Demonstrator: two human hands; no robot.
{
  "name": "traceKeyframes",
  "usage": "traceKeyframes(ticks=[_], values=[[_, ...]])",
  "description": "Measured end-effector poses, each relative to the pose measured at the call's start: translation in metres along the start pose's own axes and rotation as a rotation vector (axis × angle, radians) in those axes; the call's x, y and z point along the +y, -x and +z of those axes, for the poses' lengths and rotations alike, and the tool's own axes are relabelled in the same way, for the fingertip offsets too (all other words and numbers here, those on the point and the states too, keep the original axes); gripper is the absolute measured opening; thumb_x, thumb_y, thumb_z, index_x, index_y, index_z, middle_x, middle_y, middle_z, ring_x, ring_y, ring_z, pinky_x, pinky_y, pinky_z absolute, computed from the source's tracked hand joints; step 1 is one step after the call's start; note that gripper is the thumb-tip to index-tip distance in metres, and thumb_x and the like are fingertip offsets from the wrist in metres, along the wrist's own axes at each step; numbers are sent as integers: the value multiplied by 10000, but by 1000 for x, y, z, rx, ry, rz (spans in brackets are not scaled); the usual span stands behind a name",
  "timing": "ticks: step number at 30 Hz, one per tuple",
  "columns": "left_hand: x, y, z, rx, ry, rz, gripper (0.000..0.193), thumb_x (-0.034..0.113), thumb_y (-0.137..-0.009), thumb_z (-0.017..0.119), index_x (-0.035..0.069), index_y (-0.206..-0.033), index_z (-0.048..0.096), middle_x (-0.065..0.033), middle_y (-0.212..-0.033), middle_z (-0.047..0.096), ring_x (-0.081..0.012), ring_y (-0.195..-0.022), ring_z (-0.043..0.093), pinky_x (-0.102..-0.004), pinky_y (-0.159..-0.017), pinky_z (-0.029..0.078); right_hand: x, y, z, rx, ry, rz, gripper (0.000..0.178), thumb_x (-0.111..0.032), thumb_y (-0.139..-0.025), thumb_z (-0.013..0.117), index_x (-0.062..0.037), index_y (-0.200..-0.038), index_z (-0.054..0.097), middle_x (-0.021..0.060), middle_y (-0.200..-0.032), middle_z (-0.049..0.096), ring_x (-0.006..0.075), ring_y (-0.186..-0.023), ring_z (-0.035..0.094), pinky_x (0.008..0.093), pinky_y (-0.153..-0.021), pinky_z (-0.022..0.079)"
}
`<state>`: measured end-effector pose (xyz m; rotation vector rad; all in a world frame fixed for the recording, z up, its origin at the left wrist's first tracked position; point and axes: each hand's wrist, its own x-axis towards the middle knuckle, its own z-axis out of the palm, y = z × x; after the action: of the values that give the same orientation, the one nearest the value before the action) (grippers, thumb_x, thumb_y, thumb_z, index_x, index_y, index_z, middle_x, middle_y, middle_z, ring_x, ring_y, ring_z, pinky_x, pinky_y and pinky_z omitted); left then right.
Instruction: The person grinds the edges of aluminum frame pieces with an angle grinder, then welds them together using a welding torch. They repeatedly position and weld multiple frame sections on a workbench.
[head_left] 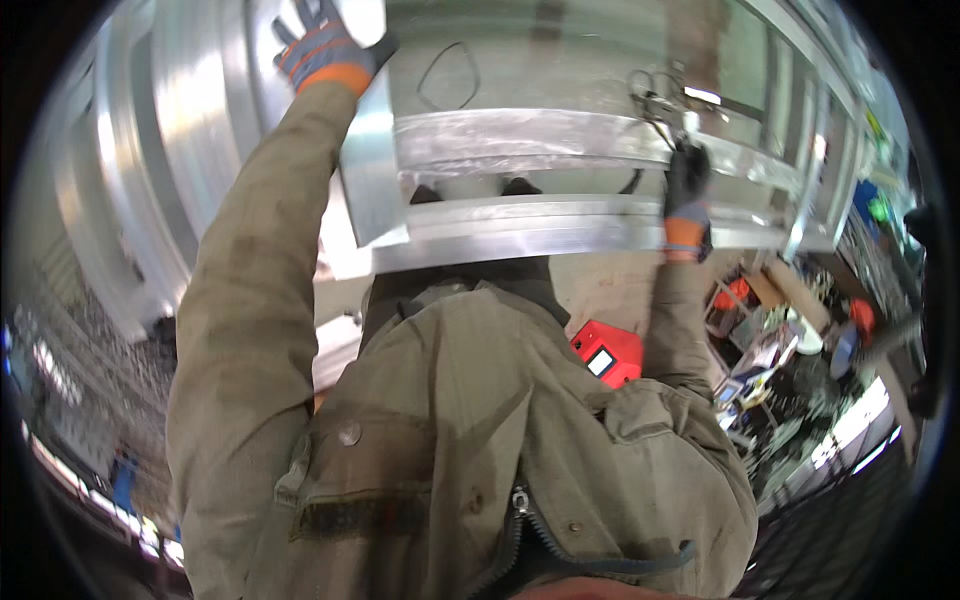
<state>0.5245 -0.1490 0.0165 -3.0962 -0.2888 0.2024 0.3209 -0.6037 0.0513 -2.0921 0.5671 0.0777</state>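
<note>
Metal frame (pixel 590 208), silvery, lying directly before the person.
Gloved left hand (pixel 325 55) is spreading open fingers over a broad flat member (pixel 372 165); right hand (pixel 687 193) is blurring by the cross rail (pixel 530 130), near a small metal item (pixel 655 105), its grip impossible to tell. The frame is probably weighing heavy, behaving stiffly, feeling slick; the near rail (pixel 490 247) is likely offering the surest hold.

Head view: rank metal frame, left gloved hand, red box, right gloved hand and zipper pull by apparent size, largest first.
1. Metal frame
2. Left gloved hand
3. Red box and right gloved hand, too alike to rank
4. Zipper pull
</note>
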Motion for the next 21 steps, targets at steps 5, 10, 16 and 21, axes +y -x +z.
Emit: traceKeyframes(ticks=[5, 10, 16, 21], values=[[-1, -1, 0, -87, 120, -40, 1323, 621, -793, 879, 71, -1793, 210, -217, -1843, 260, -533, -1678, 224, -692, -1273, 354, 97, -100, -58, -178, 398, 143, 632, -394, -983, 797, 34, -1403, 599, 253, -1315, 681, 328, -1117, 672, 437, -991, 583], [2, 3, 6, -39, 106, -36, 1315, 610, -796, 895, 70, -1786, 221, -220, -1848, 234, -538, -1670, 235, -713, -1278, 338, 176, -193, -62, -467, 388, 103, 521, -446, -1005, 808, 9, -1259, 806, 102, -1124, 823, 230, -1027, 729, 430, -946, 569], [1, 3, 25, 27, 25, -24, 1321, 647, -794, 884, 66, -1784, 231, -232, -1836, 266, -543, -1661, 263, -666, -1298, 337, 173, -201, -59, -549, 207, 227, 359, -303, -1017, 806, -40, -1261, 803, 20, -1107, 803, 179, -957, 715, 379, -870, 572], [2, 5, 29, 72, 26, -21, 1345, 687, -789, 869, 75, -1794, 218, -227, -1848, 246, -522, -1677, 251, -654, -1312, 322, 119, -170, -78, -634, 180, 312, 301, -354, -1064, 798, -79, -1168, 734, -20, -900, 678, 101, -767, 612, 306, -654, 491]])
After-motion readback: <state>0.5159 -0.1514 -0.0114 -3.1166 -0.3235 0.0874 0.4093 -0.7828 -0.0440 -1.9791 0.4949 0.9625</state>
